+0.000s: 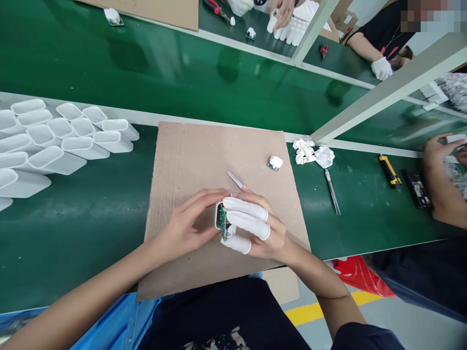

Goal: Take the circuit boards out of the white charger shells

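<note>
In the middle of the cardboard, my left hand is curled round a small white plastic shell, of which only the rim shows. My right hand, with white finger cots on several fingers, grips a green circuit board at the shell's open end. Whether the board's edge is inside the shell I cannot tell. Just beyond my right fingers a thin flat metal strip sticks out; its near end is hidden. Another small board with a white top lies to the right on the cardboard.
White oval tubes are stacked at the left. Right of the cardboard sheet lie crumpled white pieces, tweezers and a yellow-black cutter. A slanted post rises behind. Co-workers' hands are across the bench and at right.
</note>
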`<act>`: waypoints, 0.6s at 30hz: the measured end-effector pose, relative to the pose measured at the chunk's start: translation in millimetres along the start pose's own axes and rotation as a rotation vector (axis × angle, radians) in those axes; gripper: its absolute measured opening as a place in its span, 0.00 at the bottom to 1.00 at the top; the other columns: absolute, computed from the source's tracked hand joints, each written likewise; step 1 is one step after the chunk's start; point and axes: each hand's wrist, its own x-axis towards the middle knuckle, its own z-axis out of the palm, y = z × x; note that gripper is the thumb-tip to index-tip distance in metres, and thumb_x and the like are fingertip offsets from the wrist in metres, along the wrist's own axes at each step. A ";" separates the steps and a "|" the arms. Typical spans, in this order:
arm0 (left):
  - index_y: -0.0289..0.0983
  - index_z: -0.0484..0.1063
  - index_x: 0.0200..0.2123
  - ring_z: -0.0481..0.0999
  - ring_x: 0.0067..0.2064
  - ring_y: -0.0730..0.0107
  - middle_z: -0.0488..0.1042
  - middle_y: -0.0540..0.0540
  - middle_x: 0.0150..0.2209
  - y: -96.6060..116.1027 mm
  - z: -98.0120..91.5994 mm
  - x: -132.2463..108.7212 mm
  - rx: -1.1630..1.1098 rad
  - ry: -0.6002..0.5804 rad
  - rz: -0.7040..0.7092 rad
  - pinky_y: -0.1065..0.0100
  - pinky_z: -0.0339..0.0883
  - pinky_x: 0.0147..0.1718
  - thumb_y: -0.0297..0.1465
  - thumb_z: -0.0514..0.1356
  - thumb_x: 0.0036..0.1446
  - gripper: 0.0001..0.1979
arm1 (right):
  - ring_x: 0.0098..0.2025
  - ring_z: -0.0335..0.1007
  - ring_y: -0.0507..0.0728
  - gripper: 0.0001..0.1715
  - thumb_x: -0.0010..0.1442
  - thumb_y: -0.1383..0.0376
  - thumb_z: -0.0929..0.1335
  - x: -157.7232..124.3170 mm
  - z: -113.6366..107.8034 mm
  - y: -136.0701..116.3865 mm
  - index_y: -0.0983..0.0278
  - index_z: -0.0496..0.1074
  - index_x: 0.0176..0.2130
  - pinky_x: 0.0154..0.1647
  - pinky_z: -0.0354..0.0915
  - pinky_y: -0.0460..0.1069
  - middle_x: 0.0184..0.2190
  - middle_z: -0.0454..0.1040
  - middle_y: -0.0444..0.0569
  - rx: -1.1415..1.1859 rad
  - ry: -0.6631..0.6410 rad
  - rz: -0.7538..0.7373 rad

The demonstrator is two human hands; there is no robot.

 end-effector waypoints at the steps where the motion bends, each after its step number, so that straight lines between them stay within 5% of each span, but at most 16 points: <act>1: 0.42 0.63 0.60 0.75 0.57 0.58 0.73 0.39 0.55 -0.3 0.0 0.0 0.002 -0.002 0.002 0.55 0.76 0.52 0.25 0.60 0.61 0.25 | 0.59 0.69 0.61 0.38 0.59 0.64 0.73 0.1 -0.3 -0.2 0.62 0.59 0.65 0.59 0.71 0.63 0.53 0.76 0.56 0.002 -0.001 0.003; 10: 0.42 0.62 0.61 0.73 0.58 0.61 0.72 0.39 0.56 -2.5 1.4 -2.1 -0.002 -0.010 0.009 0.58 0.75 0.55 0.24 0.60 0.61 0.26 | 0.59 0.70 0.62 0.31 0.62 0.64 0.71 1.9 0.2 -1.2 0.66 0.64 0.61 0.58 0.71 0.63 0.49 0.77 0.59 -0.011 0.015 -0.007; 18: 0.42 0.63 0.60 0.75 0.56 0.60 0.73 0.40 0.55 -2.9 2.0 -1.0 -0.009 0.001 0.000 0.59 0.75 0.53 0.25 0.60 0.61 0.24 | 0.59 0.70 0.59 0.32 0.61 0.65 0.71 -0.6 6.7 2.3 0.59 0.62 0.62 0.58 0.72 0.61 0.51 0.77 0.53 -0.064 0.033 0.020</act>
